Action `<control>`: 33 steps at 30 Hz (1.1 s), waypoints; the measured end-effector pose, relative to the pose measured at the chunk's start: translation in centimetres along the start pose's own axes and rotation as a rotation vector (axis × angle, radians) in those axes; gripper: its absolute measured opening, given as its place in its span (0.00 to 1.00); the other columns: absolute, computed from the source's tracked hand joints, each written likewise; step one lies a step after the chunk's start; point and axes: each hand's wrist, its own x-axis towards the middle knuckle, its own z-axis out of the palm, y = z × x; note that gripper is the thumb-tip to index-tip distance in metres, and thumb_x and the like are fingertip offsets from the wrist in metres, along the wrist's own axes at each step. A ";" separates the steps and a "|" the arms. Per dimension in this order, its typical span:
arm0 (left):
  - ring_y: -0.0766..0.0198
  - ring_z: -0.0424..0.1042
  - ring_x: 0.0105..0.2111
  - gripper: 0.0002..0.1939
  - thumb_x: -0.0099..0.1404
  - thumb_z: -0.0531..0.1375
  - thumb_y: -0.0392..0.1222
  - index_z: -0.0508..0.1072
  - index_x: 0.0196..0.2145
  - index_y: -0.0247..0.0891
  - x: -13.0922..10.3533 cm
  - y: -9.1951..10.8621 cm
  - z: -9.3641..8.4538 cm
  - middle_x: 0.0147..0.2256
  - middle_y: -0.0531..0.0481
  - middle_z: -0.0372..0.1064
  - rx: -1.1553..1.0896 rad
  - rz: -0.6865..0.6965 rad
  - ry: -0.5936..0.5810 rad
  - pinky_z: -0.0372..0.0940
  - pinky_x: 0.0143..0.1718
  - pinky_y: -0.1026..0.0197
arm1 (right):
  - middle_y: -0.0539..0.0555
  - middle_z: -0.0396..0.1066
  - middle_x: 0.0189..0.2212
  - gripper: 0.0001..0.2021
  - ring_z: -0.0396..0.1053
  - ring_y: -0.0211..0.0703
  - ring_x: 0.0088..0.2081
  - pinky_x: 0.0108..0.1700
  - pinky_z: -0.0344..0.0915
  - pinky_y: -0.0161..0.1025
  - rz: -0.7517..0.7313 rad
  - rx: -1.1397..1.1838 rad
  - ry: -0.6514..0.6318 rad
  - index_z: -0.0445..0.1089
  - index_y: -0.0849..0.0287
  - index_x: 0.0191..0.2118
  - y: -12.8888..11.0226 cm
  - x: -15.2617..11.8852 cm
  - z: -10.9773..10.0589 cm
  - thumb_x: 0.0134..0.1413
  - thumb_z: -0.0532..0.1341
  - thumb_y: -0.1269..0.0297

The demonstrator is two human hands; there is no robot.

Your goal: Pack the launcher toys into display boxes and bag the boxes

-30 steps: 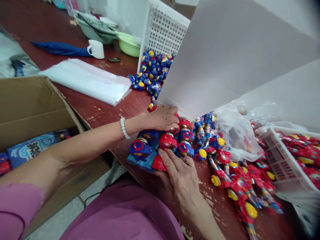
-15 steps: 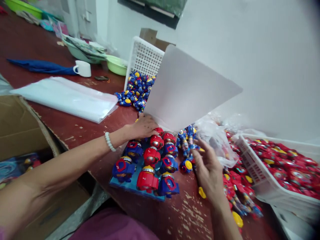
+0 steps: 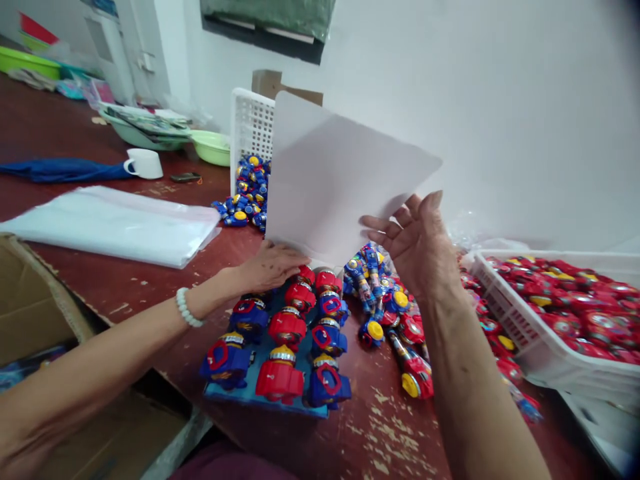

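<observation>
White card sheet (image 3: 330,180), raised at a slant above the blue tray (image 3: 265,390), its lower edge near the tray's far end. My left hand (image 3: 267,265) lies flat at that lower edge, fingers stretched along it and touching the card; whether they pinch it cannot be told. My right hand (image 3: 415,240) stands open, palm turned inward, fingers spread and loosely curled, with the fingertips (image 3: 373,227) meeting the card's right edge and nothing gripped. A pale bead bracelet (image 3: 186,308) circles my left wrist.

On the tray, red and blue toys (image 3: 287,333) stand in three rows. Just right of the tray, loose toys (image 3: 395,320) of the same colours lie heaped on the dark red table (image 3: 150,280). Farther right, a white basket (image 3: 540,353) holds red toys. Behind the card, a second white basket (image 3: 250,127) lies tipped on its side, blue toys (image 3: 247,190) spilling from it. To the left lie a stack of clear bags (image 3: 115,223), a white mug (image 3: 144,163), a green basin (image 3: 213,147), and, at the table's near edge, an open cardboard box (image 3: 35,313).
</observation>
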 end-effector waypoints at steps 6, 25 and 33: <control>0.59 0.74 0.42 0.34 0.71 0.35 0.54 0.69 0.49 0.24 -3.6 2.4 -6.9 0.45 0.38 0.74 -0.812 -0.339 0.126 0.67 0.44 0.53 | 0.60 0.72 0.39 0.35 0.74 0.51 0.43 0.47 0.71 0.48 0.050 0.079 -0.048 0.70 0.61 0.46 0.4 -4.3 -0.5 0.59 0.42 0.35; 0.62 0.75 0.38 0.12 0.58 0.64 0.40 0.77 0.41 0.36 -6.9 4.5 -9.8 0.37 0.47 0.77 -1.068 -0.423 -0.237 0.69 0.43 0.62 | 0.55 0.74 0.39 0.27 0.72 0.46 0.37 0.39 0.69 0.43 0.059 -0.272 -0.283 0.65 0.59 0.55 4.1 -9.7 -1.0 0.48 0.67 0.60; 0.61 0.72 0.35 0.12 0.61 0.60 0.44 0.76 0.40 0.36 -9.4 3.6 -8.3 0.35 0.50 0.76 -0.495 -0.281 -0.181 0.65 0.37 0.65 | 0.53 0.74 0.34 0.19 0.70 0.43 0.29 0.32 0.65 0.40 -0.179 -0.704 -0.231 0.68 0.58 0.52 5.9 -11.8 -1.0 0.54 0.63 0.64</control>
